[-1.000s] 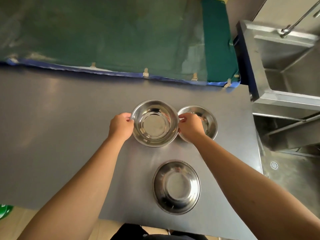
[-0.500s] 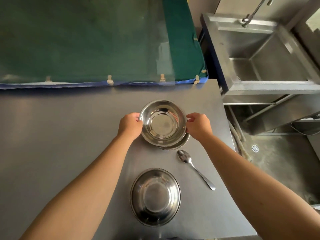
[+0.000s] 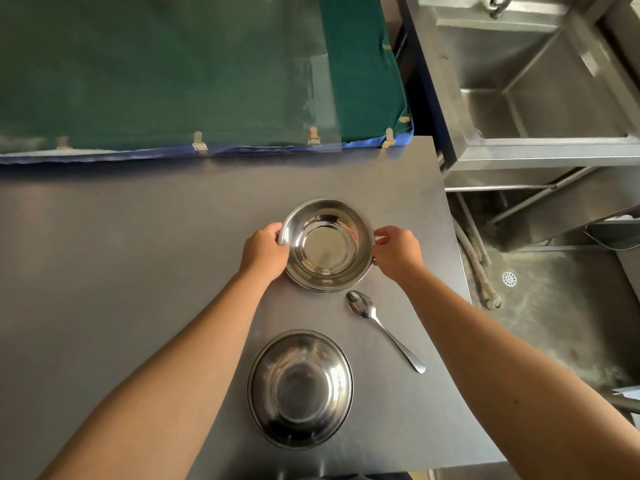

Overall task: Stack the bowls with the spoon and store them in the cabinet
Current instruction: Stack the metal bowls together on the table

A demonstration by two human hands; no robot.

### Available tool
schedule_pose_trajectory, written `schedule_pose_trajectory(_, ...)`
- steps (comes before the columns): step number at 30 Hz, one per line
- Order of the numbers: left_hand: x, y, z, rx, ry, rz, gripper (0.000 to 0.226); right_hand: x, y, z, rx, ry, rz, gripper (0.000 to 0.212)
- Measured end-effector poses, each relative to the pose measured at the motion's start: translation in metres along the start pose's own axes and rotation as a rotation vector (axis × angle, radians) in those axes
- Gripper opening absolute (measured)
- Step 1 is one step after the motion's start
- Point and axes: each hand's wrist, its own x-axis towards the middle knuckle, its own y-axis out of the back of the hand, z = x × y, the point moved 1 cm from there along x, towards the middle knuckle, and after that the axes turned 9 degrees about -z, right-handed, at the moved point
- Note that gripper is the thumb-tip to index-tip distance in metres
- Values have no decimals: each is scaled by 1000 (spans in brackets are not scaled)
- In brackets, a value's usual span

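A steel bowl (image 3: 325, 242) sits nested in a second steel bowl whose rim (image 3: 322, 289) shows just beneath it, on the grey table (image 3: 138, 271). My left hand (image 3: 265, 251) grips the top bowl's left rim. My right hand (image 3: 396, 252) pinches its right rim. A third steel bowl (image 3: 300, 389) stands alone nearer to me. A metal spoon (image 3: 381, 329) lies on the table to the right, between the stack and the single bowl, its handle pointing toward the table's right edge.
A green cloth with a blue border (image 3: 194, 74) covers the far side. A steel sink (image 3: 540, 91) stands to the right, beyond the table's right edge (image 3: 457, 244). Below it lie hoses (image 3: 478, 258) and a floor drain (image 3: 509, 278).
Both hands carried the bowl to the right and set it into the second bowl, where it now sits level. The view shifted, bringing the spoon into sight.
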Motion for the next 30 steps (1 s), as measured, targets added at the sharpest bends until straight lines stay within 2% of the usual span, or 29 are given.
schedule_pose_trajectory(5,3,-3,-7,-71,51,-13,56,3,-8,6,40,-14,-13,40)
schedule_pose_trajectory(9,0,0,-15,-154,56,-25,50,3,-14,6,87,-22,-35,41)
schedule_pose_trajectory(15,-9,16,-46,-280,117,-35,62,-9,-36,-2,92,7,-94,44)
schedule_pose_trajectory(25,-48,62,-118,-368,182,61,61,-45,-99,-27,101,82,-213,46)
schedule_pose_trajectory(30,-62,71,-133,-403,156,76,57,-57,-114,-30,72,102,-228,47)
